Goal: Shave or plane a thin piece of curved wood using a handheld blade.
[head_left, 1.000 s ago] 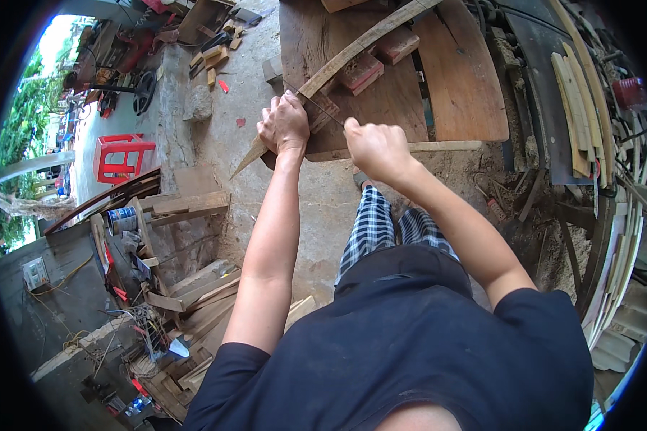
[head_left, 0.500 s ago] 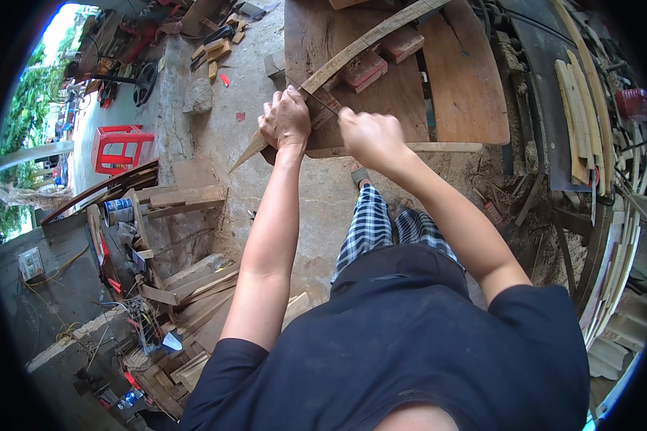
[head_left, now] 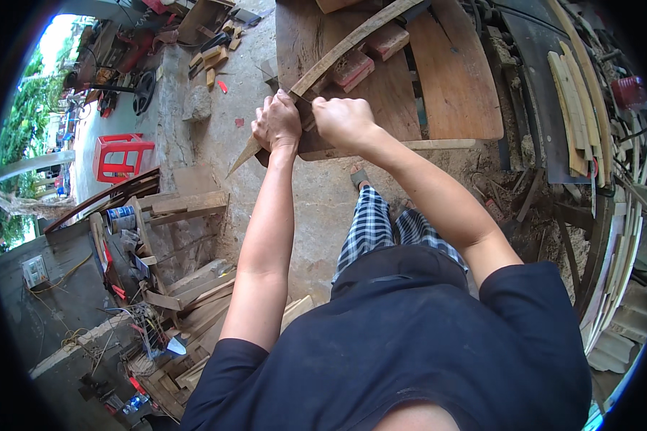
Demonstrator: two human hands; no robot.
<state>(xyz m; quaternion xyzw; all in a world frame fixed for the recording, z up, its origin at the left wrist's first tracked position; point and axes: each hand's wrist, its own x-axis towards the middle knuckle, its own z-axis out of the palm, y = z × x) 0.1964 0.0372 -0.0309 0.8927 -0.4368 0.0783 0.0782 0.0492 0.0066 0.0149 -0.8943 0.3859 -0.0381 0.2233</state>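
Observation:
A long curved wooden strip [head_left: 349, 47] lies slantwise over a brown wooden tabletop [head_left: 456, 93], its pointed end sticking out past the near left edge. My left hand [head_left: 277, 123] is closed around the strip near that end. In my right hand [head_left: 343, 123], closed in a fist just to the right, is a thin dark file-like tool [head_left: 303, 99]. Its shaft crosses the strip beside my left fingers; the handle is hidden in my grip. Reddish blocks [head_left: 354, 70] sit on the tabletop beside the strip.
A red plastic stool [head_left: 122, 154] stands on the left. Wood offcuts [head_left: 201, 284] are heaped at the lower left, near a paint can [head_left: 121, 219]. Long wooden slats [head_left: 574, 108] lie along the right side. Small wood blocks [head_left: 212, 57] are scattered on the floor beyond.
My right hand has moved left, toward my left hand, drawing the tool's visible shaft shorter between them. My left hand keeps its grip on the strip. The whole view has shifted slightly.

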